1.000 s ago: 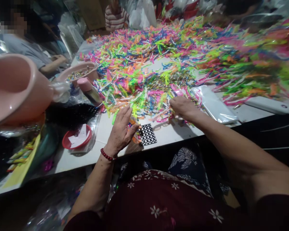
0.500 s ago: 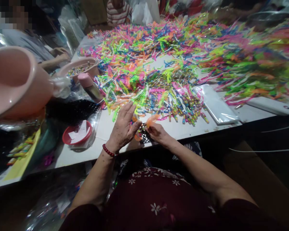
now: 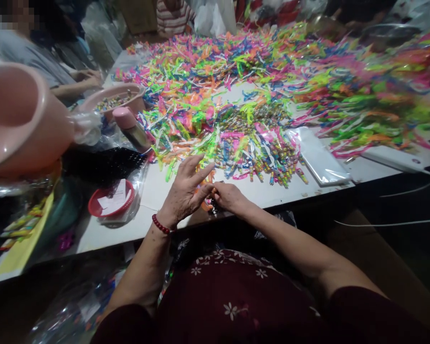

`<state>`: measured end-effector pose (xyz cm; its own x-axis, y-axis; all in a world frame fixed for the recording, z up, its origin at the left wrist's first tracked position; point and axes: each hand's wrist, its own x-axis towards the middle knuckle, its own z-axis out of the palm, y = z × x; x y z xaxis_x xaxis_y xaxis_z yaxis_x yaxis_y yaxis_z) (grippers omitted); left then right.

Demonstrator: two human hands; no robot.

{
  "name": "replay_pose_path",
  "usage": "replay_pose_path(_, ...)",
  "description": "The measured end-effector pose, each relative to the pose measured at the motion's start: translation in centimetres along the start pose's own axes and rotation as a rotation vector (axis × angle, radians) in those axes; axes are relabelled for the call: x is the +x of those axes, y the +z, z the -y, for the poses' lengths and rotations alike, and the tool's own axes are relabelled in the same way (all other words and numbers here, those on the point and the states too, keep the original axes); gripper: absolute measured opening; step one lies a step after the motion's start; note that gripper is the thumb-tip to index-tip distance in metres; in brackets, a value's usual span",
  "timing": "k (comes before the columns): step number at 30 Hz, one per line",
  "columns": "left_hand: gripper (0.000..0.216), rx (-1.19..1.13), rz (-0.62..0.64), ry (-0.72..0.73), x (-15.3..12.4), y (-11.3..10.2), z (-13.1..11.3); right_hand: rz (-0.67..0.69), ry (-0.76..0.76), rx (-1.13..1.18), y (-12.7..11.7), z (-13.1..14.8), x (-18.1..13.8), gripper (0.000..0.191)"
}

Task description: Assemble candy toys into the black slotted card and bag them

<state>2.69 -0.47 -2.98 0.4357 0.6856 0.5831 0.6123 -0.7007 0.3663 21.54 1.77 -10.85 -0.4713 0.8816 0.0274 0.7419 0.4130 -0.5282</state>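
My right hand (image 3: 230,197) has come back from the heap of small beaded pieces (image 3: 261,157) and now sits at the near edge of the surface (image 3: 154,188), knuckle to fingertip with my left hand (image 3: 184,193). The right grip is narrow, fingers curled shut on an orange plastic piece (image 3: 204,206) that shows only as a sliver between the two hands. Half a second ago that piece stood clear above the fingers; now it is tucked down over the black perforated grid (image 3: 214,207), which the hands almost cover.

The left hand has barely shifted. Its upper fingers are spread wide, but the thumb is hidden, so I cannot tell whether it pinches anything.

So the work has gone from picking to fitting, both hands on one spot. The clear plastic bag (image 3: 318,155) lies towards the right edge and the red dish (image 3: 109,203) towards the left, both untouched.
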Motion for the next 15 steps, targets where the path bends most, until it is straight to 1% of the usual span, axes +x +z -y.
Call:
replay_pose_path(3, 0.048, 0.000, -0.001, -0.015, 0.0, -0.1, 0.0, -0.106, 0.063, 0.127, 1.3, -0.2, -0.9, 0.018)
replay_pose_path(5, 0.056, -0.003, 0.003, -0.022, 0.1, -0.3, -0.1, -0.179, 0.047, 0.169, 2.0, 0.0, -1.2, 0.014)
replay_pose_path(7, 0.064, -0.010, 0.012, -0.020, 0.2, -0.4, -0.2, -0.209, 0.017, 0.134, 2.2, 0.3, -1.3, 0.007)
replay_pose_path(8, 0.066, -0.014, 0.020, -0.014, 0.2, -0.4, -0.3, -0.206, 0.010, 0.105, 2.2, 0.4, -1.3, 0.006)
replay_pose_path(10, 0.060, -0.017, 0.036, 0.007, 0.3, -0.4, -0.2, -0.185, 0.028, 0.064, 1.8, 0.7, -1.1, 0.008)
replay_pose_path(13, 0.048, -0.023, 0.032, 0.036, 0.3, -0.3, -0.1, -0.150, 0.049, 0.068, 1.2, 0.9, -0.8, 0.007)
replay_pose_path(15, 0.047, -0.029, 0.028, 0.055, 0.4, -0.2, 0.0, -0.132, 0.047, 0.083, 0.9, 1.0, -0.6, 0.006)
